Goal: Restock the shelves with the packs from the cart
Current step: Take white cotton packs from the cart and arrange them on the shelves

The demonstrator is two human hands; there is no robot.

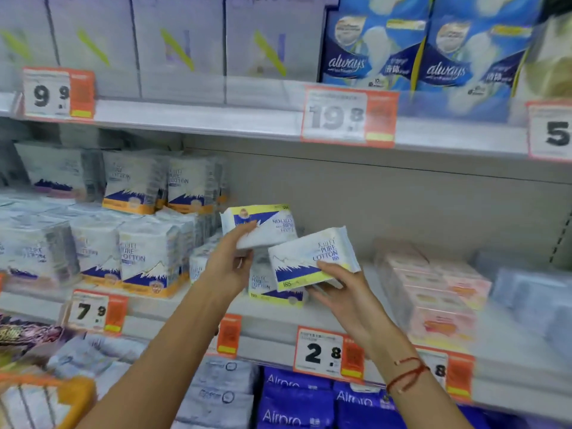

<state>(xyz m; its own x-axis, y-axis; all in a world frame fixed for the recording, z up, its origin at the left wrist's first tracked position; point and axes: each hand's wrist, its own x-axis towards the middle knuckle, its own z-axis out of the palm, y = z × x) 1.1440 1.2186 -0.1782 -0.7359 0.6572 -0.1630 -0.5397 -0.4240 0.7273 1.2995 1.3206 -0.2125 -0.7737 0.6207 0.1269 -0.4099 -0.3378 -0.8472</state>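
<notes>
1. The left hand (230, 261) grips an upside-down pack (263, 226), fingers curled round its lower left edge, at about 11 o'clock from the right hand.
2. The right hand (337, 284) holds a second pack (312, 258) tilted, fingers under its bottom edge and thumb on its face.
3. Both packs hover in front of the middle shelf (278, 323), above a yellow-banded pack (275, 292) standing there.
4. At 9 o'clock stand orange-banded packs (145, 261); at 3 o'clock lie pink packs (439, 292).
5. The cart (46, 400) shows at 7 o'clock.

Both hands (230, 261) (335, 284) hold packs (263, 226) (309, 258) before shelf (272, 323).
</notes>
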